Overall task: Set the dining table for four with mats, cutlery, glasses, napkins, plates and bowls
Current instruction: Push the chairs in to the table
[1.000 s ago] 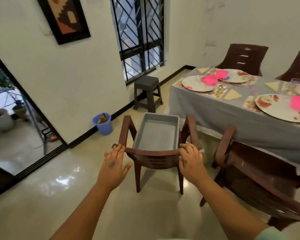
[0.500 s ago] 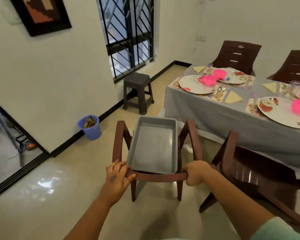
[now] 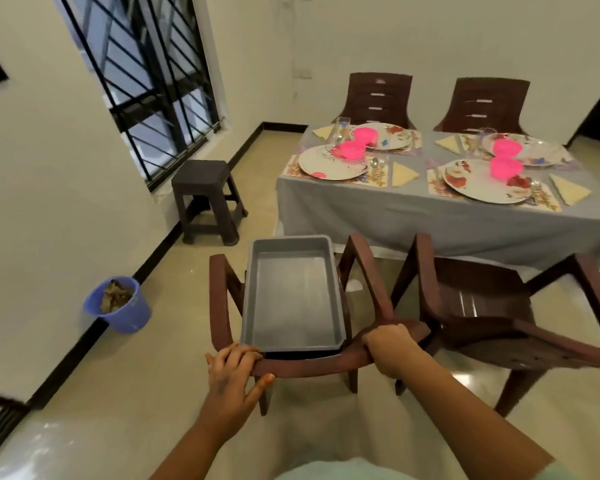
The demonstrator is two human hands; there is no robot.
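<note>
Hands, left hand (image 3: 234, 367) and right hand (image 3: 390, 344), clamp the chair (image 3: 312, 363); a jolt could slide off the loose tray (image 3: 291, 296).

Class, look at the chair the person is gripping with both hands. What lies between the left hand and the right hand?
In the head view, between the left hand and right hand runs the chair's top rail, with an empty grey tray on the seat behind it.

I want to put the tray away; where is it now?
The grey tray sits on the seat of the brown chair that both hands grip by the backrest, left of the second chair, near the table.
</note>
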